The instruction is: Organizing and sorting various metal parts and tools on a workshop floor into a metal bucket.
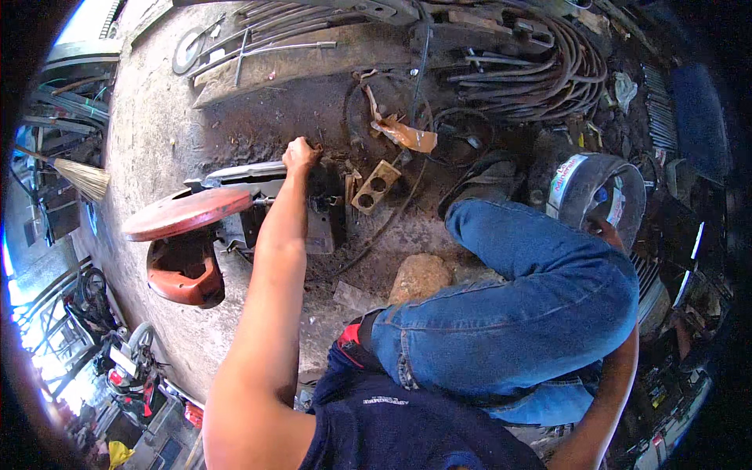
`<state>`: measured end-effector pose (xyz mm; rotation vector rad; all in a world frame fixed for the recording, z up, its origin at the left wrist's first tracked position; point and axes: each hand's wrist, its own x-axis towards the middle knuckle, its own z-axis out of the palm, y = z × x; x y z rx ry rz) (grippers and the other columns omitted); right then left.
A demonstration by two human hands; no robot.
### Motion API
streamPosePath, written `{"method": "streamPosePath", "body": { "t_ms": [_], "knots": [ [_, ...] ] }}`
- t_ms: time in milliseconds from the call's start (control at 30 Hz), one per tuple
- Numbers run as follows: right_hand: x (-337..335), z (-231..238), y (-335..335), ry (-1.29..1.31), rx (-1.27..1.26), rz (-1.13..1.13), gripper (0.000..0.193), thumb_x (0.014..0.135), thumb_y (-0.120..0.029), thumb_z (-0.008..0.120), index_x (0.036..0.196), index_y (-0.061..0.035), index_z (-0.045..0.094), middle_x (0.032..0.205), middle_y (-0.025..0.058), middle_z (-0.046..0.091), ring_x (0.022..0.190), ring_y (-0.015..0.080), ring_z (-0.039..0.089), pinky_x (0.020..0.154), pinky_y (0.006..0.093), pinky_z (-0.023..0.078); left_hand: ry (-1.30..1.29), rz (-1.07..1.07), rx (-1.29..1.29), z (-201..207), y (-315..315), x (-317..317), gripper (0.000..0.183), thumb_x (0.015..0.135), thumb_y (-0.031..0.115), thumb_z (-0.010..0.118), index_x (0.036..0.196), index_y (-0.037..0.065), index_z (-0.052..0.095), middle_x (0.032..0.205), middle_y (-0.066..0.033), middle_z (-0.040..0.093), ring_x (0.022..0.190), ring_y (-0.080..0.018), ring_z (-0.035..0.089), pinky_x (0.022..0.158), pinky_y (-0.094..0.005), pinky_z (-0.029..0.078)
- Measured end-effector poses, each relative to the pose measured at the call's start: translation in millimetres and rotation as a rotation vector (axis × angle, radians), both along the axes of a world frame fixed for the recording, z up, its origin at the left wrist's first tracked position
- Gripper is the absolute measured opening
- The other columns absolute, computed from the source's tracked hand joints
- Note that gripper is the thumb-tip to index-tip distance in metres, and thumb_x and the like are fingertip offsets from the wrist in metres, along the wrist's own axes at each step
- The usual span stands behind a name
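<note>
My left arm reaches forward over a low metal machine [268,174] on the ground. At its far edge my left hand [300,154] is closed in a fist; what it grips, if anything, is hidden. A large reddish disc [188,213] sits at the machine's left side, above a curved orange-red housing [185,270]. A threaded shaft runs across near my forearm. On the right, my right hand [607,231] reaches past my bent knee into a dark round bucket [565,184] with a pale label. Its fingers are mostly hidden there.
A wooden-framed outlet box [376,187] and a cable lie right of the machine, near a rounded stone [421,278]. Torn brown paper [407,135], coiled hose [560,74], metal rods and a long plank [313,66] lie farther off. A straw broom [82,178] is at left.
</note>
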<state>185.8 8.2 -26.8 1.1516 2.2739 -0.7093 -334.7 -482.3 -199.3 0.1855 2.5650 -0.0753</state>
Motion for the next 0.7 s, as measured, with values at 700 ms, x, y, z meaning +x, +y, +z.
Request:
{"method": "streamPosePath", "body": {
  "t_ms": [700],
  "knots": [
    [-2,-19,18,0.168,-0.135,0.175,0.035,0.089,-0.022,0.062,0.117,-0.0024,0.057,0.111,0.0190,0.062,0.100,0.0338,0.062,0.086,0.0388,0.049,0.263,0.136,0.347,-40,21,7,0.044,0.072,0.021,0.065,0.109,-0.003,0.063,0.109,-0.0250,0.063,0.108,-0.0369,0.059,0.095,-0.0414,0.045]
  ]
}}
